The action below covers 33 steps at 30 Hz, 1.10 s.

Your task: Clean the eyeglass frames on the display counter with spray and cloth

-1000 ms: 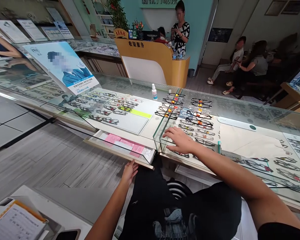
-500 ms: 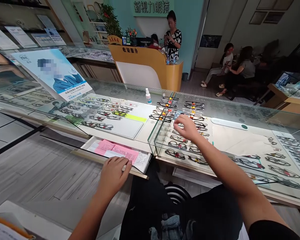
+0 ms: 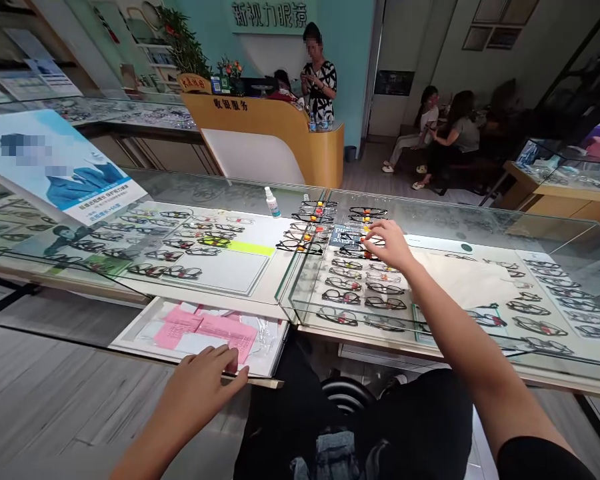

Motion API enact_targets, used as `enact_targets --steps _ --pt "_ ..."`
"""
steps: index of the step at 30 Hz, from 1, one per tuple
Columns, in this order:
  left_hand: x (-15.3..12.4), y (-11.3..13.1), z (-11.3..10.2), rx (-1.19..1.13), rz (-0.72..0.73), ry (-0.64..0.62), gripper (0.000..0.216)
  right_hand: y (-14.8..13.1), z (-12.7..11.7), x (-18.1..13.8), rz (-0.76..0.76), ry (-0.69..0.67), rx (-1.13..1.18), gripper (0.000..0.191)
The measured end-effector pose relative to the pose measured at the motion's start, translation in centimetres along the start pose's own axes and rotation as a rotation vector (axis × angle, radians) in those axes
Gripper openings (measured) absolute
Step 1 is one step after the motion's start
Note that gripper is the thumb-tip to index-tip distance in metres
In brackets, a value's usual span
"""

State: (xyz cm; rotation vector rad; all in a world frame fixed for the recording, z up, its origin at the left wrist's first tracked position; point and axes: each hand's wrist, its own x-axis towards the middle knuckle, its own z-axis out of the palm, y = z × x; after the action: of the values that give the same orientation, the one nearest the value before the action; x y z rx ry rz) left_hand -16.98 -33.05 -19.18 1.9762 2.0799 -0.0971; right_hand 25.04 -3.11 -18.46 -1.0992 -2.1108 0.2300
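Meanwhile, the left hand [image 3: 205, 380], loosely spread, sits at the front edge of the drawer [image 3: 267, 383]; farther, the right hand [image 3: 387, 243], grip unclear, reaches among eyeglasses [image 3: 353, 253] toward the far edge of the surface [image 3: 430, 212], likely needing a light pinch next.

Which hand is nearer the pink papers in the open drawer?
Left. The left hand is at the drawer front, close to the pink papers; the right hand is farther off, by the black eyeglasses.

Saw a white spray bottle [image 3: 273, 203] to the right of a blue advertising poster [image 3: 63, 171]; farther back, spotted orange flowers [image 3: 233, 68], a leafy plant [image 3: 185, 45], a wall sign [image 3: 270, 15] and a dark wastebin [image 3: 350, 154].
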Motion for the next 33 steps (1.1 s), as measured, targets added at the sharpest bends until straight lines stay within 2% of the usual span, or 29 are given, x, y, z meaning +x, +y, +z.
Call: enact_targets --steps 2,4,8,13,20,25,29,33 --pt "0.3 -0.2 0.1 -0.003 0.006 0.0 0.033 -1.0 1.2 0.1 0.016 0.096 0.027 0.011" --pt "0.6 -0.3 0.2 -0.011 0.006 -0.003 0.033 -2.5 2.7 0.0 -0.011 0.1 0.047 0.011" --pt "1.2 -0.3 0.1 0.002 -0.007 -0.048 0.033 -5.5 5.0 -1.0 -0.109 -0.029 0.089 0.014" --pt "1.7 0.0 -0.4 -0.023 -0.028 -0.114 0.048 -7.5 6.2 -2.3 -0.156 -0.164 0.143 0.018" --pt "2.1 0.6 -1.6 -0.041 -0.091 -0.195 0.052 -8.5 6.7 -2.8 -0.123 -0.227 0.156 0.023" --pt "2.0 1.1 -2.3 -0.081 -0.114 -0.188 0.046 -8.5 7.0 -2.7 -0.11 -0.245 0.156 0.026" --pt "1.8 0.5 -1.9 -0.085 -0.126 -0.2 0.043 -8.2 7.2 -2.5 -0.096 -0.252 0.169 0.026" --pt "1.1 -0.9 -0.7 -0.081 -0.185 -0.27 0.043 -8.1 7.2 -2.5 -0.112 -0.293 0.173 0.026"
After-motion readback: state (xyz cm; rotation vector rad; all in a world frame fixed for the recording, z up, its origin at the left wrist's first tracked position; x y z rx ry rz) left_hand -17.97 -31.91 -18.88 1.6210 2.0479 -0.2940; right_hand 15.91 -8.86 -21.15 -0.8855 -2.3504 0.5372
